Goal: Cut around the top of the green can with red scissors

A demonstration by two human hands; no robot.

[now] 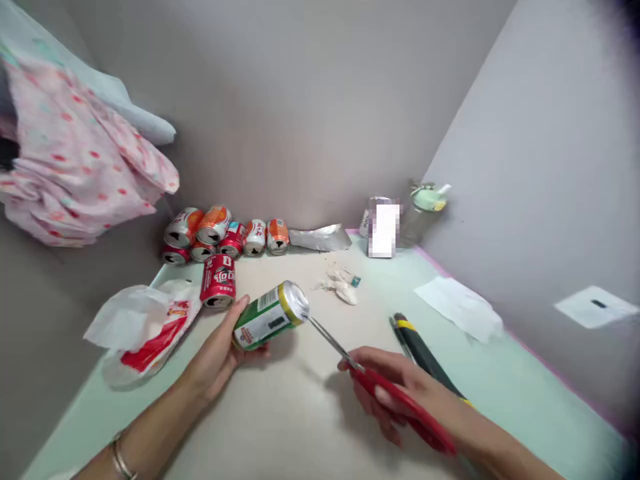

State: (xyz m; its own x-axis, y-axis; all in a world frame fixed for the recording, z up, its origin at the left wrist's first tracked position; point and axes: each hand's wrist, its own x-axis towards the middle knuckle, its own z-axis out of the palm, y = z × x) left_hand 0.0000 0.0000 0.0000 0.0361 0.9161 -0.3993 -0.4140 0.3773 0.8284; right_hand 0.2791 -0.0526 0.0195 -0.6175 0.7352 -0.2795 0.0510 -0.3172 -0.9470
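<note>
A green, white and yellow drink can (267,317) lies tilted in my left hand (225,353), its silver end facing right. My left fingers wrap round its lower end. In my right hand (385,387) is a pair of red-handled scissors (370,380). Their blades point up and left, and the tips meet the rim of the can's silver end; whether they pierce the metal I cannot tell. Just behind my left hand stands a red can (219,281).
Several drink cans (255,238) line the wall, some stacked at the left, beside a cut metal sheet (323,238). A plastic bag (155,333) lies left. Crumpled scraps (343,287), a black-and-yellow tool (425,357), white paper (460,309) and a lidded cup (423,210) are towards the right.
</note>
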